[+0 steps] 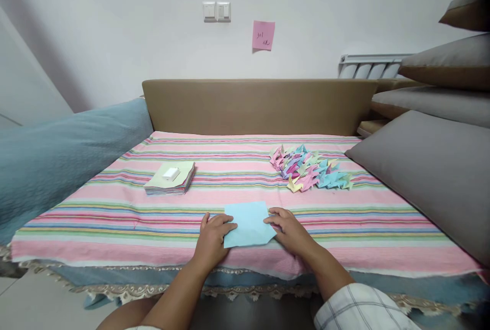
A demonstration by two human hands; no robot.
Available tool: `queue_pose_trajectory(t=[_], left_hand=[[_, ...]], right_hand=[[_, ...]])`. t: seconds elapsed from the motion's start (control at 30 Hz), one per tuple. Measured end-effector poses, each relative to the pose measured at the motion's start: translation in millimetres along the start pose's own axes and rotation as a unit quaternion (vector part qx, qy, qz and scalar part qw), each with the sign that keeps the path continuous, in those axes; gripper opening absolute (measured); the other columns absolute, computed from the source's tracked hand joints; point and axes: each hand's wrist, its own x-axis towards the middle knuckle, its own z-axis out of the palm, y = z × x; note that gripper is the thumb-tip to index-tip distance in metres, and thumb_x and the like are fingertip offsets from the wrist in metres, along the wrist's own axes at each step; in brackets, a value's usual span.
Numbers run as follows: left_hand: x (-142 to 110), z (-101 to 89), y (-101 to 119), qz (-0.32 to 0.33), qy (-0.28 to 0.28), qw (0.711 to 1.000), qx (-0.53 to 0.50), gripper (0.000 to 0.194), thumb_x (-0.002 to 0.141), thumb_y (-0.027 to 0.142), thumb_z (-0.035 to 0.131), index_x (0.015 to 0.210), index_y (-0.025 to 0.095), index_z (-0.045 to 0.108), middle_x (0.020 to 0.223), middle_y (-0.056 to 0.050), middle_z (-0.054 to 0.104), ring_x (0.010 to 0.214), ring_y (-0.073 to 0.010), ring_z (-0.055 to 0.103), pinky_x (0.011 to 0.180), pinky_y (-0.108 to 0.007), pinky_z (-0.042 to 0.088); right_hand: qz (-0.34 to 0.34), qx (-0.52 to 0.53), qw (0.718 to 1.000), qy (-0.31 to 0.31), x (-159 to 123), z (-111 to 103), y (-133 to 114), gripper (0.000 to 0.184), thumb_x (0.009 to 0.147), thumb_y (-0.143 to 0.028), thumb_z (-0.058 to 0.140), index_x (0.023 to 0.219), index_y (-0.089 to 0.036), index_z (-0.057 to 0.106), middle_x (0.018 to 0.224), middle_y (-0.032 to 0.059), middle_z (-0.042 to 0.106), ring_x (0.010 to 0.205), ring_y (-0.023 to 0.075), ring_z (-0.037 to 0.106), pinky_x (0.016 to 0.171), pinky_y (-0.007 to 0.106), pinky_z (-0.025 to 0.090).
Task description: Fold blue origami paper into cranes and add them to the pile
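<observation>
A light blue sheet of paper [247, 225] lies on the striped cloth in front of me, its lower right corner slanting rather than square. My left hand [214, 235] holds the paper's left edge, with two fingertips over its surface. At the right edge, my right hand [291, 230] grips the same sheet, fingertips on top; its thumb is hard to make out. Beyond my left hand sits a stack of coloured paper [170, 179] with a small white block [171, 173] on top. Folded paper cranes [306, 169] in several colours are heaped beyond my right hand.
The striped cloth [233, 187] covers a sofa seat with a brown backrest [252, 107]. A blue-covered armrest [76, 146] stands at left. Grey cushions [432, 167] are piled at right. On the wall are switches [216, 11] and a pink note [263, 35].
</observation>
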Motion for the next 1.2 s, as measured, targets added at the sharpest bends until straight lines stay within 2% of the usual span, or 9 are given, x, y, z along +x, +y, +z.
queue_pose_trajectory(t=[0.13, 0.3, 0.4, 0.53, 0.7, 0.8, 0.93, 1.07, 1.2], left_hand=[[0, -0.4, -1, -0.003, 0.006, 1.000, 0.001, 0.030, 0.069, 0.019, 0.063, 0.097, 0.028, 0.066, 0.113, -0.007, 0.063, 0.108, -0.0253, 0.054, 0.103, -0.057, 0.016], [1, 0.5, -1, -0.002, 0.003, 1.000, 0.005, 0.030, 0.069, 0.016, 0.060, 0.097, 0.029, 0.066, 0.113, -0.005, 0.064, 0.108, -0.0246, 0.054, 0.102, -0.055, 0.021], [1, 1.3, 1, 0.011, 0.004, 1.000, -0.002, 0.030, 0.070, 0.017, 0.059, 0.097, 0.029, 0.065, 0.112, -0.005, 0.064, 0.108, -0.0239, 0.054, 0.103, -0.054, 0.021], [0, 1.6, 2, 0.018, 0.007, 1.000, -0.003, 0.029, 0.070, 0.020, 0.061, 0.097, 0.028, 0.065, 0.111, -0.006, 0.064, 0.107, -0.0243, 0.055, 0.103, -0.054, 0.022], [0, 1.3, 2, -0.017, 0.033, 0.999, 0.014, 0.020, 0.070, 0.020, 0.063, 0.088, 0.028, 0.067, 0.110, -0.005, 0.065, 0.106, -0.0249, 0.055, 0.101, -0.055, 0.023], [2, 1.4, 2, -0.032, 0.061, 0.997, 0.017, 0.009, 0.074, 0.030, 0.063, 0.081, 0.027, 0.068, 0.108, -0.005, 0.066, 0.105, -0.0250, 0.055, 0.101, -0.055, 0.024], [3, 1.8, 2, -0.052, 0.085, 0.995, 0.021, 0.019, 0.078, 0.039, 0.059, 0.070, 0.023, 0.066, 0.106, -0.005, 0.066, 0.104, -0.0242, 0.055, 0.101, -0.054, 0.024], [5, 1.4, 2, -0.062, 0.085, 0.994, 0.026, 0.027, 0.080, 0.038, 0.056, 0.059, 0.021, 0.060, 0.105, -0.004, 0.067, 0.102, -0.0240, 0.056, 0.099, -0.052, 0.027], [6, 0.4, 3, -0.069, 0.078, 0.994, 0.033, 0.029, 0.080, 0.039, 0.055, 0.058, 0.020, 0.058, 0.104, -0.003, 0.067, 0.100, -0.0241, 0.057, 0.097, -0.050, 0.030]], right_hand=[[0.001, 0.017, 1.000, 0.002, 1, 1, 3, 0.034, 0.074, -0.012, 0.053, 0.101, -0.025, 0.068, 0.120, 0.0074, 0.053, 0.114, 0.0223, 0.046, 0.099, 0.038, 0.035], [-0.013, 0.027, 1.000, 0.005, 0, 0, 4, 0.034, 0.071, -0.025, 0.063, 0.104, -0.024, 0.068, 0.122, 0.0099, 0.051, 0.114, 0.0249, 0.046, 0.098, 0.039, 0.036], [-0.007, 0.018, 1.000, 0.003, 0, 0, 2, 0.037, 0.066, -0.020, 0.065, 0.103, -0.024, 0.068, 0.122, 0.0097, 0.051, 0.114, 0.0259, 0.046, 0.097, 0.040, 0.036], [0.008, 0.016, 1.000, 0.012, 1, 0, 0, 0.035, 0.068, -0.014, 0.060, 0.100, -0.025, 0.069, 0.120, 0.0080, 0.053, 0.113, 0.0241, 0.047, 0.098, 0.040, 0.036], [0.025, 0.008, 1.000, 0.015, 2, -1, 0, 0.033, 0.069, -0.010, 0.056, 0.095, -0.025, 0.071, 0.119, 0.0073, 0.054, 0.113, 0.0230, 0.047, 0.097, 0.038, 0.036], [0.028, 0.015, 0.999, 0.018, 2, -4, -3, 0.028, 0.073, -0.015, 0.056, 0.093, -0.025, 0.071, 0.118, 0.0068, 0.055, 0.112, 0.0228, 0.048, 0.097, 0.038, 0.037], [0.038, 0.015, 0.999, 0.022, 1, -7, -8, 0.018, 0.079, -0.028, 0.055, 0.083, -0.022, 0.071, 0.117, 0.0081, 0.056, 0.111, 0.0229, 0.048, 0.095, 0.038, 0.037], [0.055, 0.009, 0.998, 0.023, 2, -8, -10, 0.028, 0.081, -0.037, 0.053, 0.062, -0.018, 0.062, 0.116, 0.0096, 0.056, 0.111, 0.0228, 0.048, 0.093, 0.036, 0.037], [0.057, 0.003, 0.998, 0.024, 3, -7, -11, 0.030, 0.082, -0.037, 0.051, 0.062, -0.018, 0.060, 0.113, 0.0088, 0.057, 0.108, 0.0220, 0.049, 0.092, 0.034, 0.037]])
